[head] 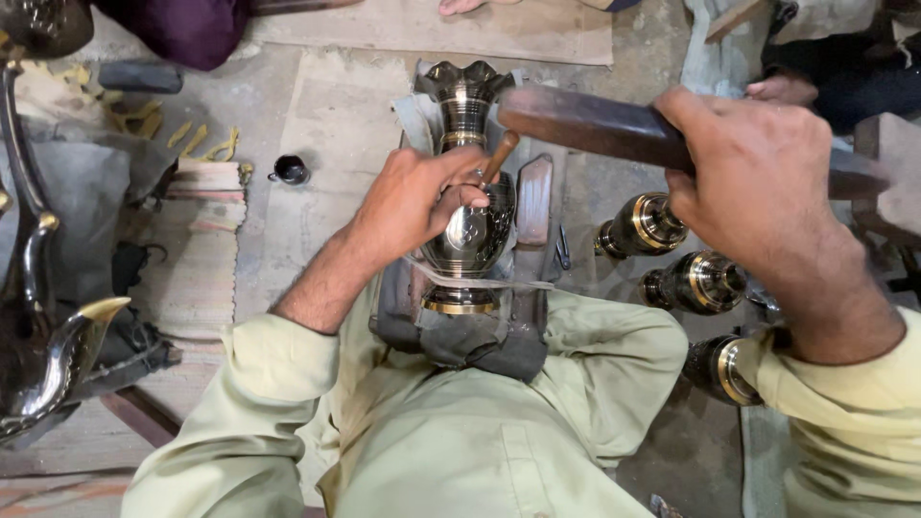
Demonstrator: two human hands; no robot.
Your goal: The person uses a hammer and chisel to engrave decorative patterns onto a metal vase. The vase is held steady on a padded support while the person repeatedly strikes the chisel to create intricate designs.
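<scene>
— Down on the workshop floor, what have we got?

— Person seated, pale green clothes, a dark brass-trimmed vase [467,206] lying lengthwise between the knees on a grey padded rest [460,338], fluted mouth pointing away from them and ringed foot toward the lap.

— And the hands?

— Left hand [414,200] curled over the vase's belly, fingers closed round a short wooden-handled punch [499,158] whose tip is set against the metal. Right hand [758,182] raised off to the side, fist wrapped tight on a dark wooden mallet [600,125], its blunt end hanging above the vase's neck, not touching it.

— Anything strapped down?

— A thin band runs across the vase just above its foot; how it's fastened I can't tell.

— What's around them?

— To the person's right, three more vases [693,281] of the same dark-and-brass kind lie in a row on the floor, just beside the right knee. On the left, a small black cup [290,170] stands on the concrete near a striped woven mat [197,245]. At the far left edge, a tall polished spouted vessel [48,326] catches the light.

— Anyone else in the room?

— Another person's hand [782,89] shows at top right, behind the mallet, well apart from the work.
</scene>
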